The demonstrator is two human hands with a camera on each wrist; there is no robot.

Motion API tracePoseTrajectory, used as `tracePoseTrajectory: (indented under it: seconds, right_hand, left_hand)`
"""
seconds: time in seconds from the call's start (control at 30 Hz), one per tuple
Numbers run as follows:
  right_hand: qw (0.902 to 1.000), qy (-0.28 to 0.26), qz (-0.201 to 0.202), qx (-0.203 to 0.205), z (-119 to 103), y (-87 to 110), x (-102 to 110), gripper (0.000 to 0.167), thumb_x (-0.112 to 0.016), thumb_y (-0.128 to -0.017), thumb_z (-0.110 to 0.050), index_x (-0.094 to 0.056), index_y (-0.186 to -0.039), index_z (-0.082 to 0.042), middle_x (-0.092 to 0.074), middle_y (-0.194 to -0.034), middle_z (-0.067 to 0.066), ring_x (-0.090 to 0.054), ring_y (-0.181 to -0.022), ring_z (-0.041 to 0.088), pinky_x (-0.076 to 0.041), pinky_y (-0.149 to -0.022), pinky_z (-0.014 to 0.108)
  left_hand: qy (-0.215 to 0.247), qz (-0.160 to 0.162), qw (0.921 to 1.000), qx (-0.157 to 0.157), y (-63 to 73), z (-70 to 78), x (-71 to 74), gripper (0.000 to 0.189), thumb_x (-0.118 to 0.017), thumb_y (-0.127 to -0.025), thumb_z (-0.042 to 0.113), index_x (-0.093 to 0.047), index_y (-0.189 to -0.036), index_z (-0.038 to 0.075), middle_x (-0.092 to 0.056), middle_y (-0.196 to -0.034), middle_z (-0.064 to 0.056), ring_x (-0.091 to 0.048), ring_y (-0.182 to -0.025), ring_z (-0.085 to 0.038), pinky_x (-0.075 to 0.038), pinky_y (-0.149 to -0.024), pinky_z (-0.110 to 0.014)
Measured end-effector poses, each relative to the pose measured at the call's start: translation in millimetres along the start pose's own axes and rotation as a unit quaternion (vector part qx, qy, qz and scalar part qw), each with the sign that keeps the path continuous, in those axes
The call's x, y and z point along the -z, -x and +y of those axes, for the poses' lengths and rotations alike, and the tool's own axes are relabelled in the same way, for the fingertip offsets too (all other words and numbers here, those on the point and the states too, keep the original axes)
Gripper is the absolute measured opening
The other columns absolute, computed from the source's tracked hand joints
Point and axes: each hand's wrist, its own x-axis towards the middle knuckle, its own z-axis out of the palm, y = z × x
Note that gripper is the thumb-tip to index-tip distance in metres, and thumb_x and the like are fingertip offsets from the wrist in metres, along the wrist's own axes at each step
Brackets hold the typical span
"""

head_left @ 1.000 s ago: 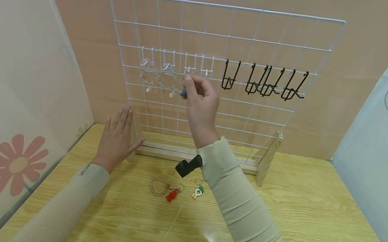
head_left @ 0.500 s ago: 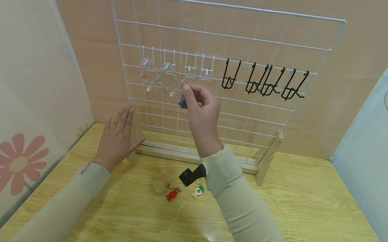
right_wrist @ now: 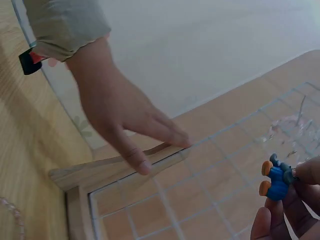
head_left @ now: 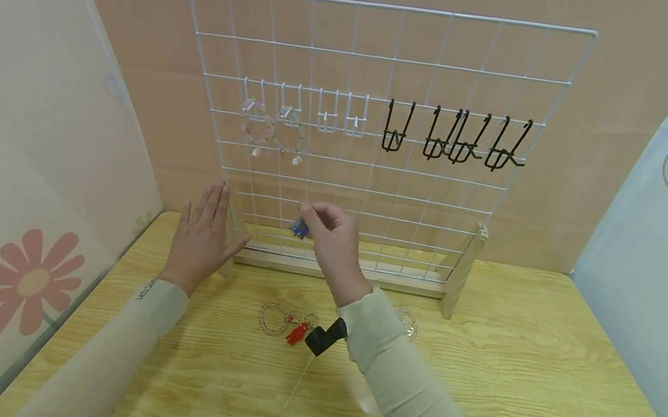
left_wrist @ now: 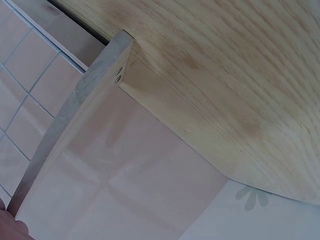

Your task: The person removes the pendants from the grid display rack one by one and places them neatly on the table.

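My right hand [head_left: 338,248] pinches a small keychain figure [head_left: 300,228] in front of the lower part of a white wire grid rack [head_left: 392,8]. In the right wrist view the figure [right_wrist: 276,185] is blue with orange feet, held at the fingertips. My left hand [head_left: 197,240] lies with straight fingers against the rack's left wooden upright [left_wrist: 87,100]. On the grid hang several white hooks [head_left: 326,123]. The two leftmost carry a pink beaded bracelet [head_left: 243,127] and a pale beaded bracelet [head_left: 301,135]. The other two white hooks are bare.
Several black hooks [head_left: 393,140] hang at the grid's right. On the table lie a bracelet [head_left: 271,333], a red figure keychain [head_left: 295,334] and a thin pale stick [head_left: 297,383]. Another beaded bracelet [head_left: 409,324] shows beside the right sleeve.
My right hand has moved down from the third white hook with the blue keychain figure. Its forearm now covers the green-and-white keychain on the table. My left hand stays put.
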Motion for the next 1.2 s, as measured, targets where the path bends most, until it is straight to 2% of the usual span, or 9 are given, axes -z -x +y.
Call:
tracePoseTrajectory:
  seconds: [0.13, 0.27, 0.4, 0.47, 0.6, 0.77, 0.87, 1.07, 1.2]
  right_hand:
    - [0.999, -0.005, -0.012, -0.043, 18.2, 5.6, -0.1, 0.02, -0.064, -0.102, -0.023, -0.073, -0.1, -0.005, -0.07, -0.093, 0.004, -0.065, -0.083, 0.015, -0.056, -0.083, 0.037]
    - [0.9958, -0.005, -0.028, -0.087, 35.3, 10.4, 3.0, 0.02, -0.064, -0.102, -0.023, -0.073, -0.102, -0.005, -0.07, -0.093, 0.006, -0.065, -0.086, 0.022, -0.056, -0.08, 0.033]
    - [0.9896, 0.025, -0.062, -0.128, 53.1, 12.3, 9.7, 0.02, -0.063, -0.102, -0.022, -0.073, -0.107, -0.005, -0.071, -0.099, 0.009, -0.064, -0.095, 0.034, -0.056, -0.08, 0.037]
    - [0.9849, 0.047, -0.087, -0.142, 62.0, 11.6, 12.9, 0.02, -0.062, -0.103, -0.022, -0.073, -0.107, -0.005, -0.071, -0.102, 0.011, -0.064, -0.093, 0.034, -0.056, -0.081, 0.042]
    - [0.9733, 0.104, -0.145, -0.144, 76.1, 8.2, 17.8, 0.022, -0.06, -0.104, -0.018, -0.073, -0.104, 0.0, -0.07, -0.105, 0.019, -0.061, -0.08, 0.023, -0.055, -0.082, 0.052]
    - [0.951, 0.188, -0.21, -0.127, 89.5, 4.2, 21.2, 0.024, -0.058, -0.104, -0.015, -0.071, -0.107, 0.005, -0.069, -0.096, 0.025, -0.061, -0.075, 0.027, -0.054, -0.07, 0.041]
    - [0.9379, 0.221, -0.24, -0.117, 95.6, 2.9, 22.0, 0.023, -0.057, -0.104, -0.013, -0.071, -0.106, 0.005, -0.07, -0.092, 0.021, -0.063, -0.074, 0.027, -0.051, -0.064, 0.032]
    - [0.9211, 0.257, -0.273, -0.105, 105.7, 3.2, 20.9, 0.021, -0.056, -0.103, -0.009, -0.072, -0.103, 0.004, -0.066, -0.076, 0.005, -0.052, -0.061, 0.011, -0.045, -0.058, 0.024]
    - [0.9106, 0.285, -0.283, -0.098, 111.2, 4.8, 19.1, 0.019, -0.057, -0.102, -0.008, -0.073, -0.098, 0.001, -0.065, -0.078, 0.0, -0.052, -0.062, 0.009, -0.046, -0.06, 0.023]
  left_hand:
    - [0.0, 0.003, 1.0, -0.001, -0.1, -0.4, -0.7, 0.098, -0.052, -0.102, 0.055, 0.006, -0.161, 0.001, 0.006, -0.169, -0.014, 0.001, -0.156, -0.031, -0.006, -0.121, -0.063]
    - [-0.001, 0.003, 1.0, 0.0, -0.1, -0.5, -1.3, 0.098, -0.051, -0.102, 0.056, 0.006, -0.161, 0.002, 0.005, -0.17, -0.015, 0.001, -0.156, -0.031, -0.006, -0.121, -0.063]
    - [-0.001, 0.001, 1.0, 0.003, -0.2, -0.1, -1.3, 0.098, -0.051, -0.102, 0.056, 0.007, -0.161, 0.002, 0.003, -0.17, -0.016, 0.002, -0.156, -0.031, -0.002, -0.122, -0.061]
    - [0.002, 0.001, 1.0, 0.002, -0.1, 0.2, -0.8, 0.099, -0.052, -0.102, 0.055, 0.007, -0.161, 0.002, 0.003, -0.169, -0.017, 0.002, -0.156, -0.031, -0.001, -0.122, -0.061]
    - [-0.002, 0.007, 1.0, -0.002, 0.2, 0.0, -0.9, 0.099, -0.054, -0.101, 0.054, 0.006, -0.161, 0.001, 0.003, -0.169, -0.017, 0.002, -0.156, -0.031, -0.005, -0.121, -0.063]
    - [-0.008, 0.011, 0.9999, -0.007, 0.4, -0.7, -2.0, 0.101, -0.055, -0.101, 0.055, 0.006, -0.16, 0.001, 0.006, -0.169, -0.015, 0.001, -0.156, -0.03, -0.007, -0.121, -0.064]
    - [-0.003, 0.01, 0.9999, -0.006, 0.6, -0.6, -1.5, 0.101, -0.055, -0.1, 0.055, 0.005, -0.161, 0.001, 0.006, -0.169, -0.015, 0.001, -0.156, -0.031, -0.005, -0.121, -0.063]
    - [-0.005, 0.011, 0.9999, -0.006, 0.5, -0.4, -1.3, 0.101, -0.055, -0.1, 0.055, 0.005, -0.161, 0.001, 0.004, -0.169, -0.016, -0.002, -0.156, -0.032, -0.005, -0.121, -0.063]
    - [-0.01, 0.013, 0.9998, -0.008, 0.6, -0.4, -1.6, 0.101, -0.055, -0.1, 0.055, 0.005, -0.16, 0.001, 0.003, -0.169, -0.017, 0.0, -0.156, -0.031, -0.007, -0.121, -0.063]
